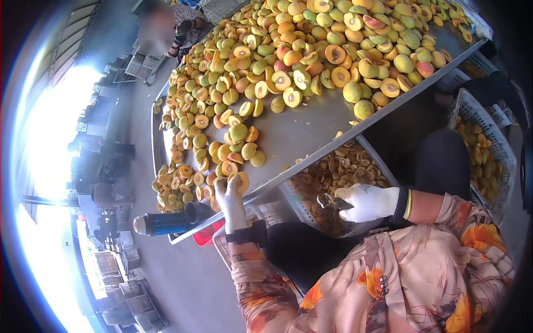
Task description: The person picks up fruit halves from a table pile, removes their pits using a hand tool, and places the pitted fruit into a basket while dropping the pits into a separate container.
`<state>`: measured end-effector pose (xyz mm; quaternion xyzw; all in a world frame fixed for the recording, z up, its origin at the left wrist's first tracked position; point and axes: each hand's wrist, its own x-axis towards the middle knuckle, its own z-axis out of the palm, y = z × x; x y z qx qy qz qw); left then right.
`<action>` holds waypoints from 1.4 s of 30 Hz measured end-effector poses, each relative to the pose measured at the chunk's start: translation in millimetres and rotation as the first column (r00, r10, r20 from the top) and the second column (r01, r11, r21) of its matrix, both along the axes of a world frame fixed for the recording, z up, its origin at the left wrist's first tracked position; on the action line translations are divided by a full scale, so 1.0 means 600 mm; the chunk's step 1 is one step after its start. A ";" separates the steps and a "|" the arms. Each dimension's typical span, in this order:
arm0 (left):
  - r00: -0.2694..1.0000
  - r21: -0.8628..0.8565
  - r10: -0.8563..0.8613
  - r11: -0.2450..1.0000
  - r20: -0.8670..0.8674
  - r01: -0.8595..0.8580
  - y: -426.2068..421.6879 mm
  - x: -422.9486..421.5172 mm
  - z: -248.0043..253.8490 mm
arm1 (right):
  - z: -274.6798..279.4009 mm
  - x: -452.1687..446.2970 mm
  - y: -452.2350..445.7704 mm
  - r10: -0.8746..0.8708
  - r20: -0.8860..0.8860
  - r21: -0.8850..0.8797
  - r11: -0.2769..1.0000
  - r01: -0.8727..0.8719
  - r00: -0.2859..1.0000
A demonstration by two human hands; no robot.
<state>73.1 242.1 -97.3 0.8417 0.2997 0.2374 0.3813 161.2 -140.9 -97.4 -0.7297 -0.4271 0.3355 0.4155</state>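
My left hand (232, 204), in a white glove, is closed around a halved peach (243, 181) at the near rim of the metal table (300, 133). In my right hand (362, 203), also white-gloved, is a dark-handled pitting tool (323, 201) with a metal loop at its end. That hand hovers over a white crate (378, 159) of brownish-yellow pits and scraps (336, 173). Beyond my hands, a large heap of halved peaches (266, 50) covers much of the table. Several cut faces are turned up, some with pits in them.
A blue bottle-like flask (161, 224) and a dark cup (197, 212) stand by the table's left corner, above a red container (206, 235). At right is a crate of peaches (482, 150). Another person (183, 28) works across the table. Stacked crates (133, 305) stand at lower left.
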 end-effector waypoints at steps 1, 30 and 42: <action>0.988 0.034 -0.112 0.993 0.104 0.109 -0.030 -0.010 0.000 | 0.016 -0.002 0.007 -0.007 0.022 0.034 0.999 0.006 1.000; 0.852 -0.283 -0.170 0.896 0.495 0.343 -0.451 -0.100 0.217 | 0.109 -0.104 -0.015 -0.078 0.432 0.506 0.846 -0.170 0.899; 0.804 -0.478 0.017 0.811 0.594 0.336 -0.469 -0.067 0.173 | 0.110 -0.090 0.005 0.048 0.026 0.687 0.725 -0.053 0.998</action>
